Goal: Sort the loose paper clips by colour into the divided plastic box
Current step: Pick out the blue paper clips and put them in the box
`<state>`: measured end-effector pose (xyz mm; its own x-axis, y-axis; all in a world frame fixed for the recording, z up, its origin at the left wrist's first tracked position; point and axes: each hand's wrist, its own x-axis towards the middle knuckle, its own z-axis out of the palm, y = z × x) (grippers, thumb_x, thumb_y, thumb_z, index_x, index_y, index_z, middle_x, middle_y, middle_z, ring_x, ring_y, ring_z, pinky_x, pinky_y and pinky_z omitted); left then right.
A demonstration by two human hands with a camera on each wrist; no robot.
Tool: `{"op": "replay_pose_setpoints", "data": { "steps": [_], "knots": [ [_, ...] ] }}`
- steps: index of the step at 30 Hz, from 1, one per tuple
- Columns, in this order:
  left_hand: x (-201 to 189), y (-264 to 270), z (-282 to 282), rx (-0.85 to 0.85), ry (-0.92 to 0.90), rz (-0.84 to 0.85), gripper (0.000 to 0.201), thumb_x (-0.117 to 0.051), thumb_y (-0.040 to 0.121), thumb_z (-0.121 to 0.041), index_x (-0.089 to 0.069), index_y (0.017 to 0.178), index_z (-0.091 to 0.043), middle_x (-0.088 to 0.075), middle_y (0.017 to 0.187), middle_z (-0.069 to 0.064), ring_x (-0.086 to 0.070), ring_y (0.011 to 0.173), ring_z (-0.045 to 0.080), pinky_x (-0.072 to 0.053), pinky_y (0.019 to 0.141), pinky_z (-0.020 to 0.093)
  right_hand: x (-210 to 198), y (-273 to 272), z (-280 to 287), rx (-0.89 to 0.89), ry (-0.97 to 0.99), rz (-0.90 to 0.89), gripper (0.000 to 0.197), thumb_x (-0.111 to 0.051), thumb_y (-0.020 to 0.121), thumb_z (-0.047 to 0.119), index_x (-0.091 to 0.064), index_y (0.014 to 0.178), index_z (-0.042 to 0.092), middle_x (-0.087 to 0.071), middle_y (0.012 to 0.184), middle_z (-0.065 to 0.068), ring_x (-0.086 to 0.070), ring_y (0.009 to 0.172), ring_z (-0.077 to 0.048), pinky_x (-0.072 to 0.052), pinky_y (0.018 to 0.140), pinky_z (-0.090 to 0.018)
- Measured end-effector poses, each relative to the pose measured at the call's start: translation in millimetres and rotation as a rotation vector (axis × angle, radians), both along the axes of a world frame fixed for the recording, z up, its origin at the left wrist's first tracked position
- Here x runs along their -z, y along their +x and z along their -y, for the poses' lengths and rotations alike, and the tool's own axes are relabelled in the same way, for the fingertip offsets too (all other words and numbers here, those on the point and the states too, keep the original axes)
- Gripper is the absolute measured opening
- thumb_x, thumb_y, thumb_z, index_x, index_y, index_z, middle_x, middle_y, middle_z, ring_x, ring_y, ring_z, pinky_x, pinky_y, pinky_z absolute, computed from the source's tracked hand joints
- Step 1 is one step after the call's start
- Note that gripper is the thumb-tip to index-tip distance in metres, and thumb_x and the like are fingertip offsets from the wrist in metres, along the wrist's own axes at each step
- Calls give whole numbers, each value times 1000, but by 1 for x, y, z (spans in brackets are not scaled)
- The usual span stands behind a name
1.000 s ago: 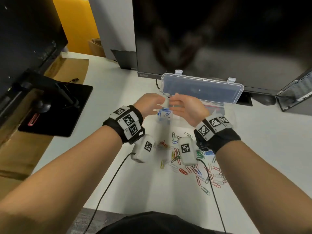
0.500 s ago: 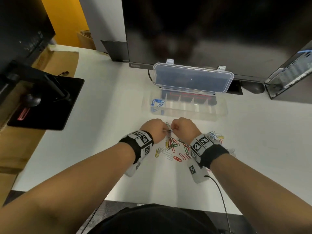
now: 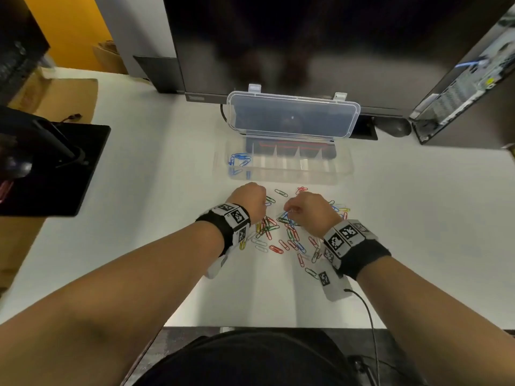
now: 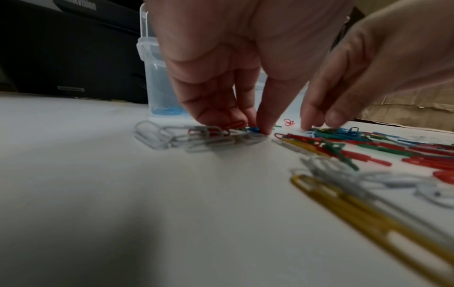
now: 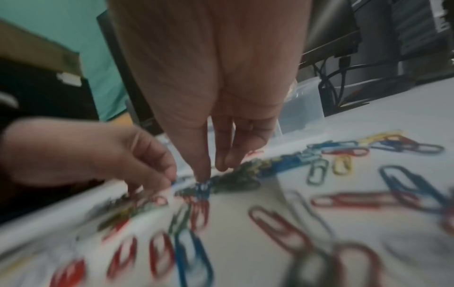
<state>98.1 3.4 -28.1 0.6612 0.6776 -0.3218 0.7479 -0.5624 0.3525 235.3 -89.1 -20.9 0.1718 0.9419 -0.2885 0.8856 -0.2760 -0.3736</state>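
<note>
Loose paper clips [image 3: 281, 235] in red, blue, green, yellow and white lie scattered on the white desk. Beyond them stands the clear divided box [image 3: 338, 169] with its lid [image 3: 292, 115] open; blue clips [image 3: 239, 160] lie in its leftmost compartment. My left hand [image 3: 248, 199] is down at the pile's left edge, thumb and forefinger pinching a blue clip [image 4: 254, 129]. My right hand [image 3: 306, 210] reaches down into the middle of the pile. Its thumb tip rests on another blue clip [image 5: 202, 187], with the fingers [image 5: 223, 161] close beside it.
A dark monitor [image 3: 306, 51] stands right behind the box. To the left is a black stand base [image 3: 55, 168], with a cardboard sheet [image 3: 64, 98] further back. A computer case [image 3: 468, 79] stands at the right. A cable [image 3: 367, 310] runs from my right wrist towards my body.
Both hands came back from the box's leftmost compartment to the clip pile. Since half a second ago they have drawn slightly apart, each down on its own clip.
</note>
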Motion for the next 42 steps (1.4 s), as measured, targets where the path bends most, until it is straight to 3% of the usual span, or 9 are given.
{"op": "replay_pose_setpoints", "data": {
  "steps": [6,13,18,22,25,29,32,36,42],
  "knots": [
    [-6,-15,-3,3,-57,-43,24,-47,92,-12,-62,106,0,-62,114,14,-58,106,29,-44,86,31,8,-9,4,72,12,22,19,-50,90,11,-64,103,6,-62,107,-13,-58,97,-26,-43,80,-28],
    [-14,-36,13,-222,-347,401,26,-42,92,-3,-63,106,-12,-58,78,4,-53,73,22,-46,72,28,-4,10,7,220,48,-97,13,-52,89,11,-64,90,6,-67,89,-8,-55,78,-16,-48,72,-26],
    [-7,-29,21,-297,-515,452,33,-37,91,-3,-52,66,-18,-48,65,-2,-43,59,12,-37,55,25,-10,36,33,663,173,-856,14,-57,86,0,-63,98,3,-56,71,-8,-49,63,-16,-40,62,-26],
    [-8,-6,30,-216,-396,381,26,-37,94,-12,-59,81,-13,-58,83,-1,-51,80,17,-38,70,25,-12,48,51,962,132,-1492,20,-41,85,0,-57,75,5,-43,67,-4,-41,57,-13,-39,52,-22],
    [-10,10,34,-92,-228,209,23,-45,93,-22,-67,99,-20,-66,108,3,-59,99,23,-44,85,29,-12,55,55,1055,122,-1746,13,-43,73,11,-52,63,8,-44,61,-3,-44,52,-15,-42,45,-19],
    [-12,18,37,32,-100,16,27,-50,91,-22,-67,112,-23,-65,120,3,-58,110,24,-45,91,30,-9,61,48,1063,65,-1450,22,-50,88,11,-53,66,7,-40,59,-4,-39,43,-11,-34,39,-17],
    [-14,16,32,9,-35,-47,24,-49,90,-21,-67,107,-22,-65,117,4,-59,106,24,-47,89,32,-9,61,42,670,23,-746,11,-59,87,13,-66,82,7,-51,68,-2,-44,54,-11,-36,50,-19],
    [-13,13,31,17,-51,-83,25,-53,88,-24,-63,111,-24,-63,115,3,-58,106,23,-45,86,30,0,52,40,117,-33,-89,22,-56,89,25,-67,108,19,-68,110,-1,-62,99,-20,-50,85,-30],
    [-9,18,36,-55,-23,-69,18,-58,86,-28,-66,100,-22,-66,108,3,-58,95,21,-43,77,27,2,52,35,48,-101,85,23,-50,92,27,-62,101,10,-65,104,-9,-59,90,-25,-43,71,-29]
  ]
}}
